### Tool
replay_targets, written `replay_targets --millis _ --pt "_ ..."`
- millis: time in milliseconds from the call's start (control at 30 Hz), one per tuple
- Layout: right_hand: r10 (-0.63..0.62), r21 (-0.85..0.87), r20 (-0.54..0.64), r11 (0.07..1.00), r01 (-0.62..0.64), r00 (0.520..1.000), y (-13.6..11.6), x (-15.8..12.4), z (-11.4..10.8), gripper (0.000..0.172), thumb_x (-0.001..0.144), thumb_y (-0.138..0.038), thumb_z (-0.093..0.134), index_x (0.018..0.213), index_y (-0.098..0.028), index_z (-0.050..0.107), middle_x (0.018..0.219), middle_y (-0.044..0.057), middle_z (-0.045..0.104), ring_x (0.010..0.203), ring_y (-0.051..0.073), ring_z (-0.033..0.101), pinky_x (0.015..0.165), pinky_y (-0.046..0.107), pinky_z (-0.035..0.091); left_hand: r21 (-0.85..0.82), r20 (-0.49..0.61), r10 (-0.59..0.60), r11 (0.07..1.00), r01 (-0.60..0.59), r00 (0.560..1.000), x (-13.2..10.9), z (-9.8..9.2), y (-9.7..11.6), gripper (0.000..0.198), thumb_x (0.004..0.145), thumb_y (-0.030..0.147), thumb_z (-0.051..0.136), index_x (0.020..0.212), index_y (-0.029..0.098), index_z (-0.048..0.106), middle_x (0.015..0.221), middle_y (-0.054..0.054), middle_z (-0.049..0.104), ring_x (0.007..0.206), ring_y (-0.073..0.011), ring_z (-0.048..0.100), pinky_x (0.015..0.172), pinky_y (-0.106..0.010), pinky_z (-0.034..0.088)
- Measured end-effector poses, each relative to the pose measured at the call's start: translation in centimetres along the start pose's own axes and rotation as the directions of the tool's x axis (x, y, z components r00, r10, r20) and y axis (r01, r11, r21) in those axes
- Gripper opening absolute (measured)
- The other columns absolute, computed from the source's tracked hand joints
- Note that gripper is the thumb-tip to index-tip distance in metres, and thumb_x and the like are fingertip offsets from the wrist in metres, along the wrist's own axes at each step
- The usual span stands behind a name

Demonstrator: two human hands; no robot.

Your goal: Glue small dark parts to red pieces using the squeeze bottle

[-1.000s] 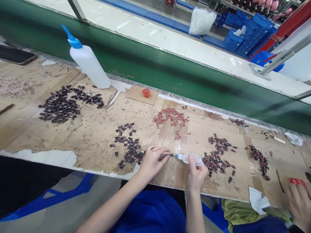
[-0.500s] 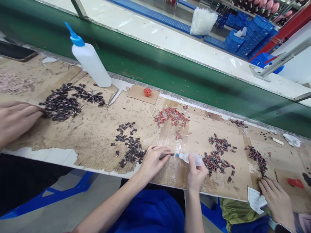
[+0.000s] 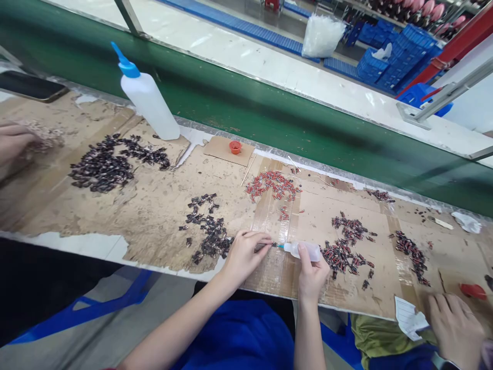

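My left hand [image 3: 246,257] pinches a small dark part [image 3: 274,244] between thumb and fingers, just above the cardboard. Wrapped in my right hand [image 3: 313,277] is a small translucent squeeze bottle [image 3: 306,251] lying nearly level. Its thin blue-green nozzle tip [image 3: 281,246] points left and meets the dark part, or comes very close; I cannot tell which. Left of my left hand lies a pile of small black parts [image 3: 211,234]. To the right of my right hand is a pile of black-and-red parts [image 3: 342,254]. Beyond both hands sits a heap of small red parts [image 3: 271,185].
A large white bottle with a blue nozzle [image 3: 150,105] stands at the back left, near a phone [image 3: 33,86]. A red cup [image 3: 235,147] rests on a cardboard scrap. Co-workers' hands reach in at left [image 3: 15,144] and right [image 3: 456,324]. A green ledge [image 3: 269,118] runs behind.
My hands, the bottle and the dark part stay almost still. The left co-worker's hand has moved from the black pile toward the pale pile; the right co-worker's hand has pulled away from its pile.
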State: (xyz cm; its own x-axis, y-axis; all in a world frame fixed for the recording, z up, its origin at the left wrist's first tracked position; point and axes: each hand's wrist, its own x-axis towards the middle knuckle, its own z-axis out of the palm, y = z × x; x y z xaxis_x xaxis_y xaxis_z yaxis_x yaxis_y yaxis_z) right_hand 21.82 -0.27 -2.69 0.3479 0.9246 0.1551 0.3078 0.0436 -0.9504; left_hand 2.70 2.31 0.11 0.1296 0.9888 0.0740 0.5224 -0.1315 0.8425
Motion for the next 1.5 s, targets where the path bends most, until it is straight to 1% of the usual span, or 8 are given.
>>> replay_targets --millis 100,300,567,933,1033,1167,1300,1500 --pt "0.117 0.071 -0.114 0.991 -0.110 0.987 -0.8 0.0 0.4 0.007 0.074 -0.035 0.070 0.078 -0.030 0.073 0.078 0.006 0.075 0.074 0.025 0.071 0.061 0.033 0.057 0.004 0.004 0.006 1.000 -0.006 1.000 -0.1 0.0 0.0 0.012 0.078 0.014 0.067 0.086 0.022 0.071 0.086 -0.002 0.077 0.089 -0.0226 0.072 0.087 -0.039 0.047" --pt "0.221 0.242 -0.300 0.959 -0.150 0.928 -2.7 0.0 1.3 0.030 0.072 -0.042 0.070 0.081 -0.015 0.063 0.073 0.004 0.070 0.065 0.019 0.067 0.056 0.028 0.052 -0.025 0.018 0.033 0.999 -0.033 0.999 0.0 0.0 -0.4 0.013 0.079 0.014 0.066 0.087 0.022 0.071 0.087 -0.003 0.077 0.089 -0.0227 0.071 0.087 -0.040 0.048" --pt "0.036 0.132 0.112 0.990 -0.050 0.993 -5.7 0.8 4.4 0.040 0.066 -0.029 0.077 0.079 -0.025 0.039 0.097 0.010 0.075 0.095 0.024 0.071 0.083 0.038 0.055 -0.167 -0.007 0.182 0.969 -0.181 0.983 -1.1 -2.5 -1.0 0.025 0.090 0.015 0.049 0.103 0.021 0.069 0.093 -0.006 0.072 0.087 -0.0189 0.067 0.079 -0.031 0.054" --pt "-0.027 -0.227 0.211 0.971 0.076 0.977 -7.6 2.8 6.0 0.027 0.068 -0.027 0.072 0.085 -0.024 0.052 0.096 0.007 0.073 0.079 0.020 0.069 0.072 0.033 0.056 -0.230 0.042 0.094 0.970 -0.082 0.995 -2.8 -5.1 -1.2 0.025 0.090 0.020 0.047 0.101 0.021 0.069 0.093 -0.007 0.070 0.089 -0.0184 0.068 0.079 -0.028 0.054" --pt "-0.044 -0.293 0.315 0.946 0.142 0.948 -7.7 3.3 5.7 0.029 0.068 -0.025 0.074 0.090 -0.022 0.056 0.088 0.004 0.070 0.072 0.017 0.065 0.068 0.030 0.054 -0.255 0.056 0.087 0.964 -0.070 0.995 -2.8 -5.4 -1.3 0.025 0.090 0.020 0.046 0.095 0.021 0.070 0.090 -0.006 0.071 0.087 -0.0182 0.068 0.079 -0.028 0.055" --pt "-0.085 -0.299 0.531 0.912 0.280 0.843 -7.5 4.9 2.8 0.046 0.070 -0.026 0.076 0.112 -0.025 0.058 0.105 0.005 0.069 0.085 0.019 0.065 0.068 0.031 0.053 -0.285 0.043 0.038 0.958 -0.024 0.998 -2.8 -5.7 -1.3 0.022 0.089 0.023 0.050 0.090 0.021 0.072 0.089 -0.005 0.074 0.086 -0.0189 0.069 0.080 -0.029 0.056" --pt "-0.249 -0.460 0.453 0.757 0.464 0.856 -6.5 8.6 0.0 0.022 0.085 -0.021 0.060 0.103 -0.028 0.070 0.105 0.006 0.070 0.098 0.024 0.061 0.086 0.042 0.049 -0.321 0.023 -0.028 0.946 0.034 0.999 -2.8 -5.8 -1.2 0.021 0.087 0.027 0.054 0.090 0.022 0.074 0.091 -0.005 0.076 0.086 -0.0195 0.071 0.077 -0.028 0.058" --pt "-0.200 -0.535 0.409 0.738 0.412 0.890 -4.6 12.8 1.1 0.009 0.078 -0.019 0.068 0.073 -0.025 0.073 0.083 0.005 0.070 0.085 0.023 0.063 0.080 0.038 0.050 -0.413 -0.025 -0.097 0.908 0.078 0.995 -2.3 -5.1 -0.6 0.020 0.083 0.033 0.062 0.090 0.020 0.076 0.091 -0.006 0.077 0.087 -0.0219 0.073 0.081 -0.033 0.059"
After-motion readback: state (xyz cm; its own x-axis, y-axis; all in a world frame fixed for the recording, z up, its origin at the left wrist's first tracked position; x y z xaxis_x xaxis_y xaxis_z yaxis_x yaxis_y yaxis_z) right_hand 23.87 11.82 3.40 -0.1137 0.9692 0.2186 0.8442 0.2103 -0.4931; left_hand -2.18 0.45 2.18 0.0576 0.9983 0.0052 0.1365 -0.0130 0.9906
